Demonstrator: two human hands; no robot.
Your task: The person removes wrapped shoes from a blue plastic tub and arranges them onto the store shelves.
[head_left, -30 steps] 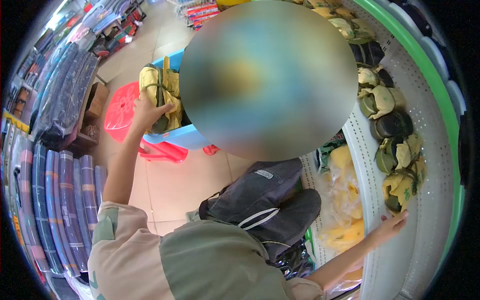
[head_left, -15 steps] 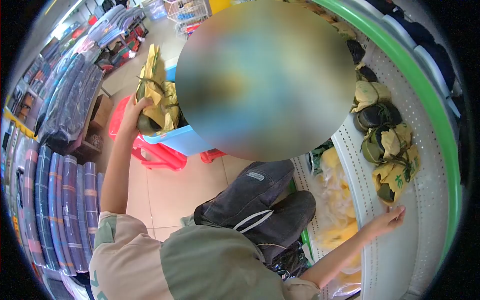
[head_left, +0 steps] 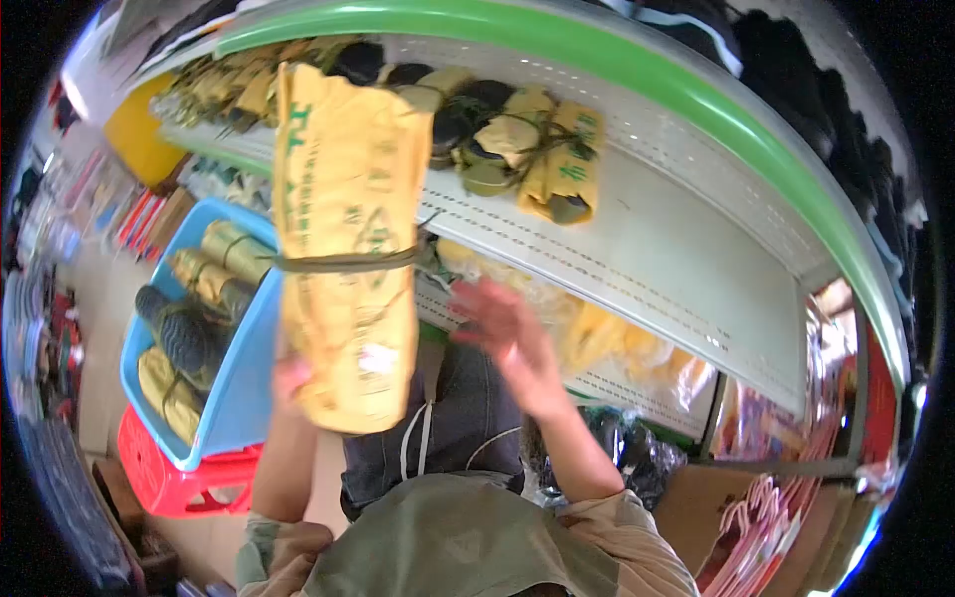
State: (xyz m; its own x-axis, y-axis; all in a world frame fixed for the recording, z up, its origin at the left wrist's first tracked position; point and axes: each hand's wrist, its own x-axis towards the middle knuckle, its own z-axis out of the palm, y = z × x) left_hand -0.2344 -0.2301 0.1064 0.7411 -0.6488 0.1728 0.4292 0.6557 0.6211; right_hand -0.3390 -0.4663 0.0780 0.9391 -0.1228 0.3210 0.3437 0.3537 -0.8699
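My left hand point(head_left: 291, 383) grips the lower left side of a paper-wrapped shoe bundle point(head_left: 353, 189), which stands upright before me. Its yellow paper bears green print, and a dark olive lace crosses its middle. Most of the left fingers are hidden behind it. My right hand point(head_left: 502, 323), smeared by motion, is just right of the bundle, apart from it, with fingers spread. At left, a blue bin point(head_left: 234, 383) holds several similar bundles and dark-soled shoes point(head_left: 189, 338). Wrapped shoes point(head_left: 562, 164) also line the white shelf point(head_left: 676, 249).
The bin rests on a red plastic stool point(head_left: 159, 468). A green rail point(head_left: 557, 25) edges the shelf above. Clear bags with yellow contents point(head_left: 617, 333) lie on the lower shelf. A cardboard box with pink hangers point(head_left: 761, 527) stands at lower right.
My view has swung to the right, toward the shelf. My left hand has brought the shoe bundle from over the bin to in front of me. My right hand has left the shelf and come inward.
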